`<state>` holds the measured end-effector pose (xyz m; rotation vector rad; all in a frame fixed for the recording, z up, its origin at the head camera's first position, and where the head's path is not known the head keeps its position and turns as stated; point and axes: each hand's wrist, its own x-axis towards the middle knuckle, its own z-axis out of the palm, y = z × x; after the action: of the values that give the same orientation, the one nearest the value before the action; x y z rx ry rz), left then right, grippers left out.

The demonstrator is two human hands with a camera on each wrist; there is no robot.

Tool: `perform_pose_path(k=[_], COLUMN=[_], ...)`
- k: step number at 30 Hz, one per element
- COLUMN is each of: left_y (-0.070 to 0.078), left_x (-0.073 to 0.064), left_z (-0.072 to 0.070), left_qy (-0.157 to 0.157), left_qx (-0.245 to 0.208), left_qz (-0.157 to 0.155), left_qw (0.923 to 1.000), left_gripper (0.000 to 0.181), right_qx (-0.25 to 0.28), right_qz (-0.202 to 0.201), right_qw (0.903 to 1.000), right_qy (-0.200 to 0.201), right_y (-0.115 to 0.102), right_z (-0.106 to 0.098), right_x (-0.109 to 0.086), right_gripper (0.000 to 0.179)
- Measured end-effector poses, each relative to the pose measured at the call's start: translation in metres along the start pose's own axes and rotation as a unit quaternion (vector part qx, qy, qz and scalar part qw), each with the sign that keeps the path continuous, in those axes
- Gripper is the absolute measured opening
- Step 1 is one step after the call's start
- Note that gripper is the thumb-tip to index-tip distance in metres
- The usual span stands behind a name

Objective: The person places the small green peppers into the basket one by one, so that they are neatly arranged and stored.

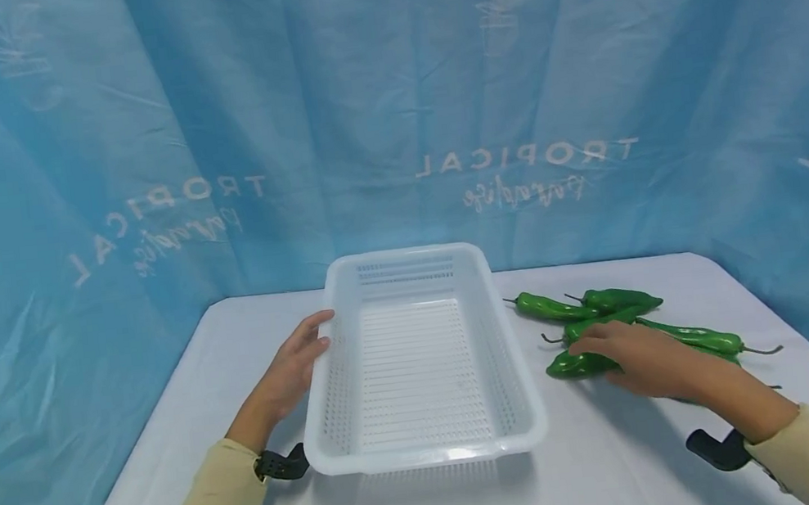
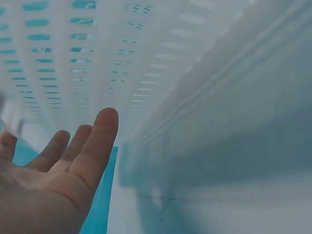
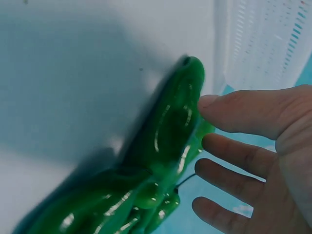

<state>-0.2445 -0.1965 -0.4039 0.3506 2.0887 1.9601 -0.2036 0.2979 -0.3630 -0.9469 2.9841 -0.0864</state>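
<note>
A white plastic basket [image 1: 426,455] with slotted walls stands in the middle of the table, nothing in it. At its left side is my left hand [image 1: 297,371], fingertips at the rim. In the left wrist view the fingers [image 2: 92,151] of that hand extend loosely beside the slotted wall. Over a pile of long green peppers [image 1: 698,335] hovers my right hand [image 1: 645,357]. The right wrist view shows its thumb and loosely extended fingers close to one glossy pepper [image 3: 170,122]; whether the thumb tip touches it I cannot tell. Part of the pile is hidden beneath the hand.
A white cloth covers the table [image 1: 249,318], whose far edge meets a blue printed curtain [image 1: 391,122]. The curtain also surrounds the left and right sides. Each wrist wears a black strap device, such as the right wrist's device [image 1: 721,449].
</note>
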Motion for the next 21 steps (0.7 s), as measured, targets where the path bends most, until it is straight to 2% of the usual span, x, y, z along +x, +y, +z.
perform_pose_path(k=[6, 11, 15, 21], left_y=[0.0, -0.001, -0.003, -0.005], left_x=[-0.001, -0.003, -0.002, -0.002], left_z=[0.005, 0.005, 0.006, 0.007], left_qy=[0.019, 0.038, 0.041, 0.039], left_qx=[0.009, 0.01, 0.007, 0.005], left_qz=[-0.017, -0.02, -0.021, -0.017], left_qw=[0.9996, 0.999, 0.9989, 0.9991], left_gripper=[0.055, 0.054, 0.055, 0.056], right_qx=[-0.011, -0.024, -0.033, -0.02], right_qz=[-0.012, -0.022, -0.032, -0.018], right_qw=[0.9998, 0.9988, 0.9977, 0.9989], right_qy=[0.009, 0.036, 0.05, 0.039], right_y=[0.002, 0.004, 0.007, 0.009], right_z=[0.01, 0.017, 0.023, 0.026], right_x=[0.003, 0.01, 0.015, 0.019], right_gripper=[0.043, 0.041, 0.038, 0.04])
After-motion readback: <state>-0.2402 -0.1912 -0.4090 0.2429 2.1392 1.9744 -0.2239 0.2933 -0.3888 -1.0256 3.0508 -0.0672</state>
